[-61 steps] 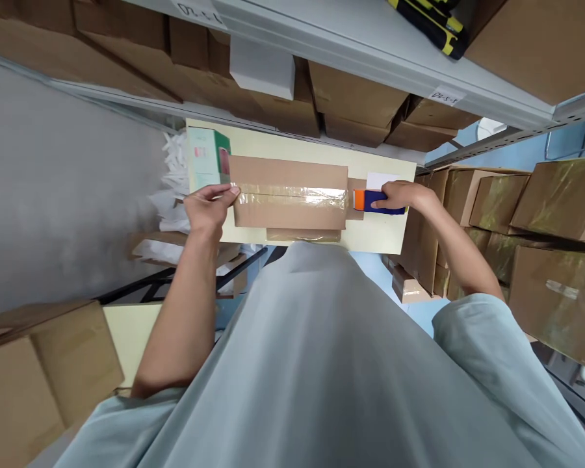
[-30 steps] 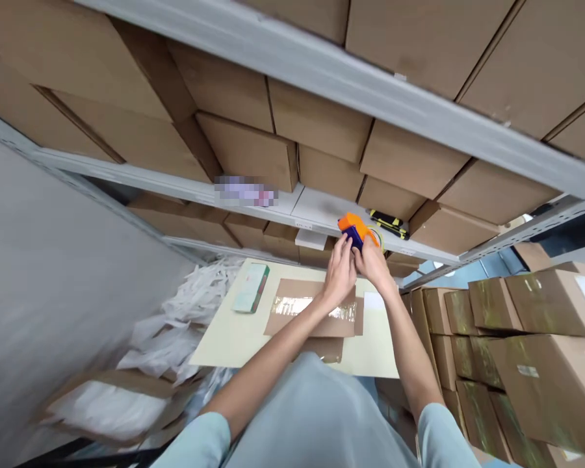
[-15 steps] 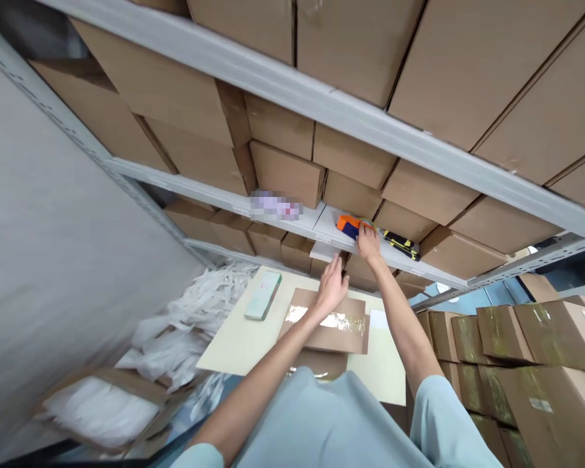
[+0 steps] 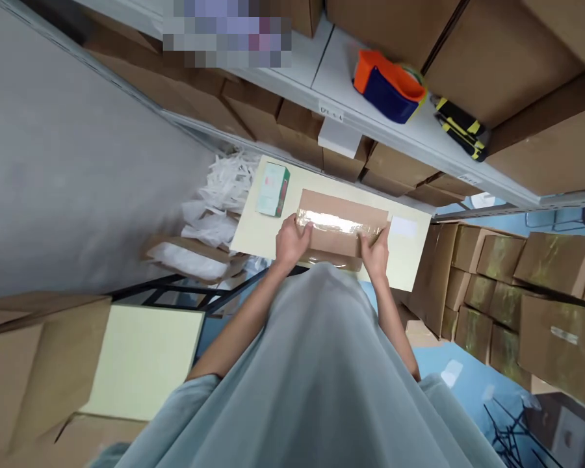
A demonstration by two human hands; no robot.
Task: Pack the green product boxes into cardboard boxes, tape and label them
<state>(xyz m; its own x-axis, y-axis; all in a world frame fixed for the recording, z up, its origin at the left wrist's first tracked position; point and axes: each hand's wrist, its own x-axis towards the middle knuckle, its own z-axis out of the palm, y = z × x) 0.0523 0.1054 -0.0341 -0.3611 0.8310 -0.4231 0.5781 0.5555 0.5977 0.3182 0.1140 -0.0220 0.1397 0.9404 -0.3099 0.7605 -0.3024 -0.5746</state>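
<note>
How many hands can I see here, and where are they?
2: the left hand is on the left end of the taped cardboard box, and the right hand is on its right end. No others show.

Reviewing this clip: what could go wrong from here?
Two modest risks, as I judge it. The orange and navy tape dispenser sits close to the front edge of the shelf, so a bump might knock it down. The white paper lies near the right hand; turning the taped carton, held at both ends with the left hand too, could brush it aside.
</note>
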